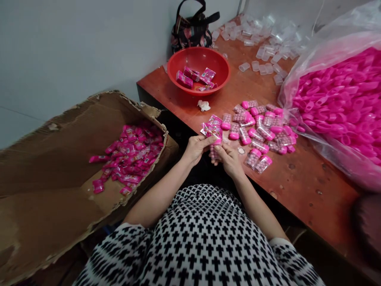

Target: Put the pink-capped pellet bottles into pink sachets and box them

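Both hands meet at the near table edge around one small clear candy bottle (214, 152), filled with pink balls and pink at its top end. My left hand (194, 150) pinches that pink end with thumb and fingers. My right hand (231, 159) is closed on the bottle's side, its thumb near the top. Whether a wrapper lies under my left thumb is hard to make out. Shiny printed pink wrappers (214, 123) lie just beyond the fingers. To the right, several similar candy bottles (258, 133) with pink caps lie in a loose heap.
A red bowl (198, 55) with pink printed packets stands behind, beside a dark handbag (190, 33). Clear empty tubes (264, 59) lie at the back. A plastic bag (330, 159) of pink parts fills the right. On the left, a cardboard box (53, 159) holds pink-wrapped pieces.
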The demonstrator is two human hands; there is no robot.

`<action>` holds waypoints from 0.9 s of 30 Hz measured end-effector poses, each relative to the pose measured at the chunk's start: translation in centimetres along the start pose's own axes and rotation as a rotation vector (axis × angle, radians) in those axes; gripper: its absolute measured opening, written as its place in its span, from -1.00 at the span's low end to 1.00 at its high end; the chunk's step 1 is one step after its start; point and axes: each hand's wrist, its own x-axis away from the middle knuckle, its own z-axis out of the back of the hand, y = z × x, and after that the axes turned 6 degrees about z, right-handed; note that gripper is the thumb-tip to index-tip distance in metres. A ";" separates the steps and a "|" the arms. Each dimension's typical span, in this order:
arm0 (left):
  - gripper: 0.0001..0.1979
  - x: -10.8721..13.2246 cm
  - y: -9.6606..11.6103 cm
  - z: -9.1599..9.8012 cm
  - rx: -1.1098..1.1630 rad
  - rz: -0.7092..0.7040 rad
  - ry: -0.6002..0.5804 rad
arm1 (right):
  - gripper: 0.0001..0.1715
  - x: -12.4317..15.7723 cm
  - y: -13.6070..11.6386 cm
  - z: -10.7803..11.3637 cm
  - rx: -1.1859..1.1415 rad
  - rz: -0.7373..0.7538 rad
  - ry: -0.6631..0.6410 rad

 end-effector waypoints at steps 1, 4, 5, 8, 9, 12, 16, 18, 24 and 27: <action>-0.66 0.0 0.1 0.0 -0.012 -0.008 0.003 | -0.61 -0.1 0.0 0.0 -0.043 -0.022 -0.013; -0.68 -0.2 0.2 0.2 -0.016 -0.029 0.020 | -0.62 -0.1 0.2 -0.1 0.074 0.031 0.017; -0.69 -0.3 0.3 0.2 -0.003 -0.032 0.020 | -0.63 0.0 0.3 -0.2 0.152 0.069 0.042; -0.68 -0.3 0.5 0.0 0.044 -0.022 -0.001 | -0.65 0.1 0.5 -0.5 0.236 0.126 0.080; -0.68 -0.2 0.6 0.0 0.055 -0.011 -0.015 | -0.65 0.1 0.5 -0.7 0.205 0.121 0.068; -0.66 -0.1 1.0 -0.2 0.070 0.022 -0.044 | -0.63 0.1 0.6 -1.1 0.085 0.094 0.025; -0.73 -0.2 1.3 0.0 0.129 0.000 -0.006 | -0.61 0.4 0.4 -0.7 0.091 0.083 0.036; -0.77 -0.3 1.4 0.3 0.169 0.004 0.026 | -0.61 0.6 0.1 0.3 0.271 0.111 0.074; -0.79 -0.1 0.9 0.4 0.145 0.116 0.067 | -0.66 0.0 -0.5 4.0 1.288 0.216 0.382; -0.76 0.0 0.1 0.0 0.074 0.160 0.030 | -0.63 -0.8 -0.9 4.7 1.334 0.286 0.351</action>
